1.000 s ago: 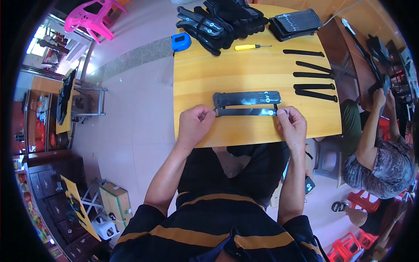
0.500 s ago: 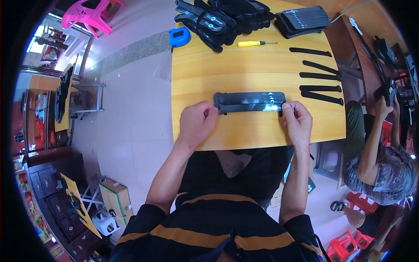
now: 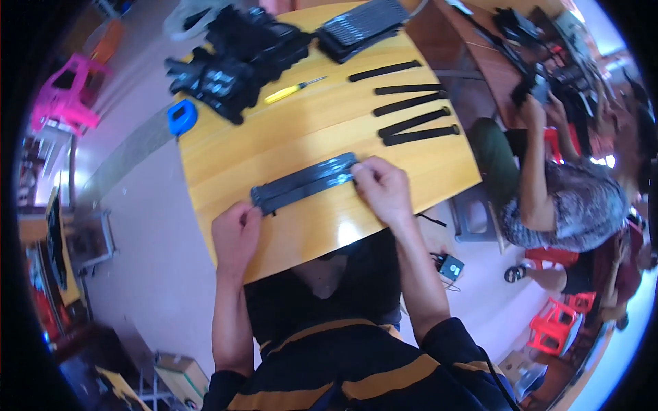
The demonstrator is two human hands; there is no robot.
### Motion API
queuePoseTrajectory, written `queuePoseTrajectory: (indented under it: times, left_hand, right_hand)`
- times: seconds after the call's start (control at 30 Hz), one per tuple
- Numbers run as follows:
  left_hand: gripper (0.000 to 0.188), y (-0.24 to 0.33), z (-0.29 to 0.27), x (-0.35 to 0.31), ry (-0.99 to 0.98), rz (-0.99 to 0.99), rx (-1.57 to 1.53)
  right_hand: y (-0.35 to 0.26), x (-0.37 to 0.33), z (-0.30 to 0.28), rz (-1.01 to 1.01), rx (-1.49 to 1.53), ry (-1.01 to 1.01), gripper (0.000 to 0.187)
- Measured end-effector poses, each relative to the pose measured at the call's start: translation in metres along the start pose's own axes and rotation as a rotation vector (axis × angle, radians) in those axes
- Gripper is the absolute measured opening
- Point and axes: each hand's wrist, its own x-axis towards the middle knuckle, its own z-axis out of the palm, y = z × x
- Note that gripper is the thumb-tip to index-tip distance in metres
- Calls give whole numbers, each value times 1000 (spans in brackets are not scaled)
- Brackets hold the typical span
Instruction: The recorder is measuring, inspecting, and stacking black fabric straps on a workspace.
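A pair of long, glossy black strips lies side by side near the front of the yellow wooden table. My left hand is closed, its thumb and fingers pinching the left end. At the other end, my right hand pinches a corner of the strips between thumb and fingers. Farther right on the tabletop lie several matte black straps, each with a wider end. A screwdriver with a yellow handle rests beyond the strips.
Black gloves are heaped at the far left beside a blue tape measure. A stack of flat black packs sits at the far edge. To the right, another person sits holding a dark object at a brown table.
My view has swung to the right, so the table now appears tilted and farther left. Both hands still grip the ends of the strips.
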Motion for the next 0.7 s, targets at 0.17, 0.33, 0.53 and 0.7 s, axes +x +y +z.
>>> queuePoseTrajectory:
  times: [0.17, 0.33, 0.53, 0.7]
  left_hand:
    - [23, 1, 8, 3, -24, -22, -84]
    - [21, -3, 8, 0, -24, 21, -209]
    - [18, -3, 1, -9, 33, 35, -126]
    - [18, 5, 10, -4, 41, 72, -96]
  right_hand:
    - [3, 0, -9, 2, -58, 6, 26]
    - [0, -1, -11, 8, -56, 13, 28]
    - [4, 1, -4, 40, -15, -73, 23]
    - [6, 0, -18, 72, 0, -20, 28]
